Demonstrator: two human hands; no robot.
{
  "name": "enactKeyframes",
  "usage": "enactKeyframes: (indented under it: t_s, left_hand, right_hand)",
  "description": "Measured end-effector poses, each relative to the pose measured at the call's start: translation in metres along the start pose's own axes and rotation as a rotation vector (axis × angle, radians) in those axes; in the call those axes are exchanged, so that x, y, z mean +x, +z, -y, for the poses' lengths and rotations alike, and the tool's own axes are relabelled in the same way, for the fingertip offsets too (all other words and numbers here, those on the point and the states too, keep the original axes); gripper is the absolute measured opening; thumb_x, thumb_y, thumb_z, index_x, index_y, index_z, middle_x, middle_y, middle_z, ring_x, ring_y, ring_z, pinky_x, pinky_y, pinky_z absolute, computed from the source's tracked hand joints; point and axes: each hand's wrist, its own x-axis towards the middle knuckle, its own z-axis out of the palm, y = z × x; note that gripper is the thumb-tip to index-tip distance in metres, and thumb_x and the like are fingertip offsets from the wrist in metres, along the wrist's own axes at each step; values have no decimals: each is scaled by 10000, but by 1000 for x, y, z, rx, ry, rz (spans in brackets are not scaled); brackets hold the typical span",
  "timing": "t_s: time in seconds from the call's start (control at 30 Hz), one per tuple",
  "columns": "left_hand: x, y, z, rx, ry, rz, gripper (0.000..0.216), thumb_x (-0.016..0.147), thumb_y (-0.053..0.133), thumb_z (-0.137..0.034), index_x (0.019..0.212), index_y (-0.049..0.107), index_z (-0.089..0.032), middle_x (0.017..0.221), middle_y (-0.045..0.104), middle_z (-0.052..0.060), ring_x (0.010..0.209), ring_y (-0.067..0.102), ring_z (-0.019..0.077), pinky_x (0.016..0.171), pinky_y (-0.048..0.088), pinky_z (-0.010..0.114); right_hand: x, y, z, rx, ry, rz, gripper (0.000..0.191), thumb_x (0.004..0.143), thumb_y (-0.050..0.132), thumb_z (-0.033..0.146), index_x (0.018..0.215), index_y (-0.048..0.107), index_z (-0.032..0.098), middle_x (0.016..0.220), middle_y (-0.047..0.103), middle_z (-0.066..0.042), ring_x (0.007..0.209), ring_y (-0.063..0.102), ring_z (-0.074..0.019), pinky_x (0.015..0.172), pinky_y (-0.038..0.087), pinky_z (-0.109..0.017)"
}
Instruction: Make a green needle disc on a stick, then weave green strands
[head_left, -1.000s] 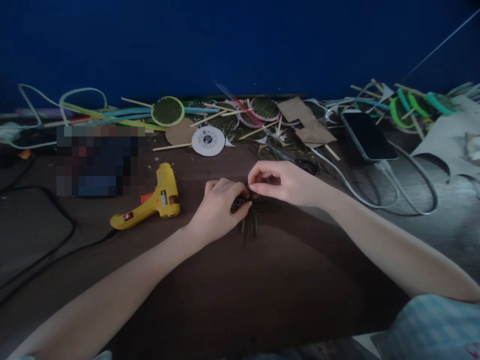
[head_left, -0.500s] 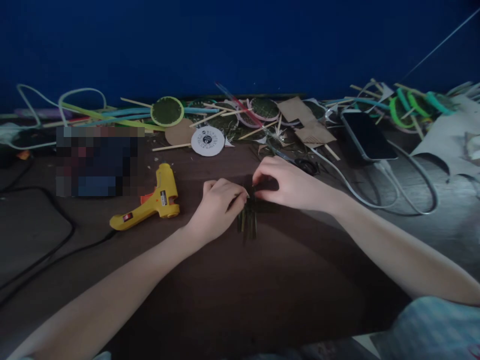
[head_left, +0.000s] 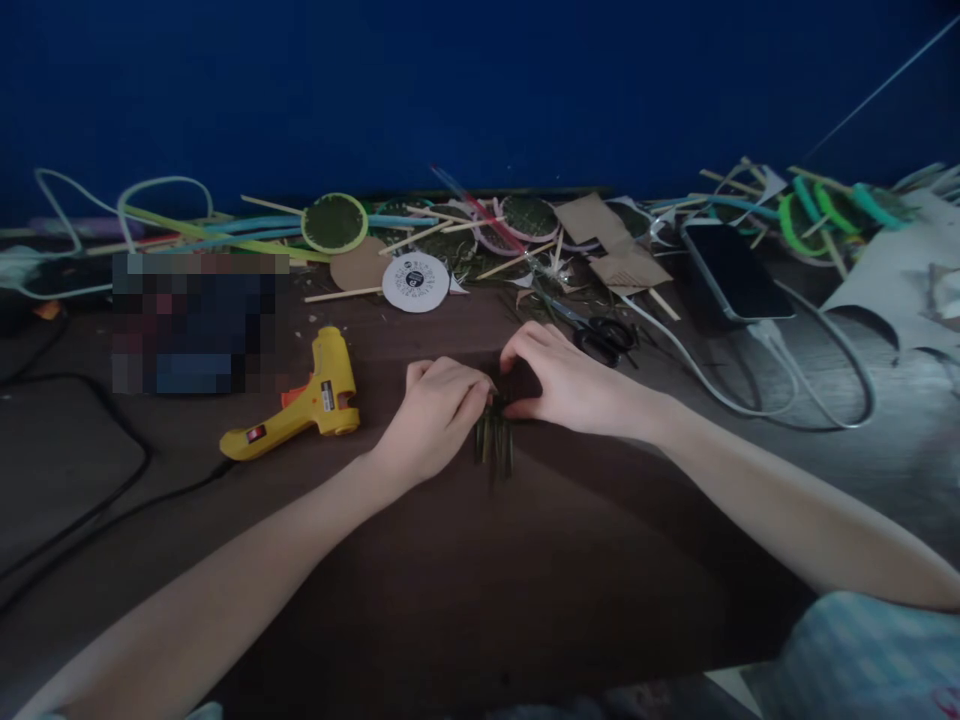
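Observation:
My left hand (head_left: 442,415) is closed in a pinch at the upper end of a small bundle of thin dark green-brown strips (head_left: 495,450), which look like dried grass or leaf. The strips hang toward me over the dark tabletop. Just to the right of the bundle is my right hand (head_left: 559,380), its thumb and fingers curved with a gap between them. Nothing shows in that gap. The shadowed upper part of the bundle is hard to make out between the hands. A yellow glue gun (head_left: 322,400) lies left of my left hand.
Black-handled scissors (head_left: 607,338) lie behind my right wrist. Along the blue wall are sticks, round green-filled discs (head_left: 334,222), a white printed disc (head_left: 415,282) and cardboard pieces (head_left: 630,262). A phone (head_left: 735,270) with a white cable lies at the right. Black cords (head_left: 135,430) run at the left.
My right hand has shifted slightly toward me and its thumb and fingers are wider apart, baring more of the scissors. My left hand stays in place on the bundle.

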Motion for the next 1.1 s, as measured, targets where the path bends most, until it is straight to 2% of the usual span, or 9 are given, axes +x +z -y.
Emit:
enactKeyframes:
  t_s: [0.13, 0.33, 0.5, 0.7, 0.93, 1.1]
  left_hand:
    - [0, 0, 0, -5, -8, 4, 293, 918, 336, -209, 770, 589, -193, 839, 669, -12, 850, 559, 166, 833, 315, 345]
    - [-1, -1, 1, 3, -9, 7, 292, 918, 331, -219, 778, 585, -193, 847, 668, -8, 857, 556, 167, 840, 324, 347]
    - [0, 0, 0, 13, -10, 28, 298, 924, 316, -225, 818, 593, -197, 839, 667, -5, 841, 551, 171, 830, 323, 355]
    - [-1, 0, 1, -1, -7, 2, 286, 916, 332, -213, 769, 576, -192, 843, 668, -4, 852, 562, 169, 828, 327, 346]
    - [0, 0, 0, 2, -1, 2, 267, 906, 347, -188, 749, 563, -190, 847, 664, -4, 853, 561, 168, 836, 326, 347]
    - [0, -1, 0, 0, -5, 14, 274, 907, 338, -191, 752, 564, -185, 851, 661, 0, 861, 556, 170, 842, 322, 350]
  right_hand:
    - [0, -2, 3, 27, -21, -8, 269, 689, 654, 235, 866, 455, 197, 971, 489, -52, 927, 452, -217, 793, 390, -356]
    - [0, -4, 1, 80, -80, -24, 133, 752, 536, 152, 843, 452, 201, 910, 519, -44, 860, 461, -187, 744, 391, -325]
    - [1, -2, -2, 67, -90, -32, 139, 742, 519, 112, 827, 449, 198, 903, 518, -44, 853, 465, -183, 729, 383, -313]
    - [2, -3, -1, 55, -118, -65, 157, 712, 527, 78, 796, 463, 193, 883, 530, -35, 840, 466, -169, 722, 375, -292]
    - [1, -10, 2, 219, -100, -60, 147, 705, 488, 72, 784, 536, 187, 769, 590, 3, 683, 506, -121, 638, 364, -256]
    - [0, -13, 3, 308, -97, -25, 128, 706, 505, 100, 786, 560, 183, 765, 609, 5, 666, 503, -110, 624, 362, -249]
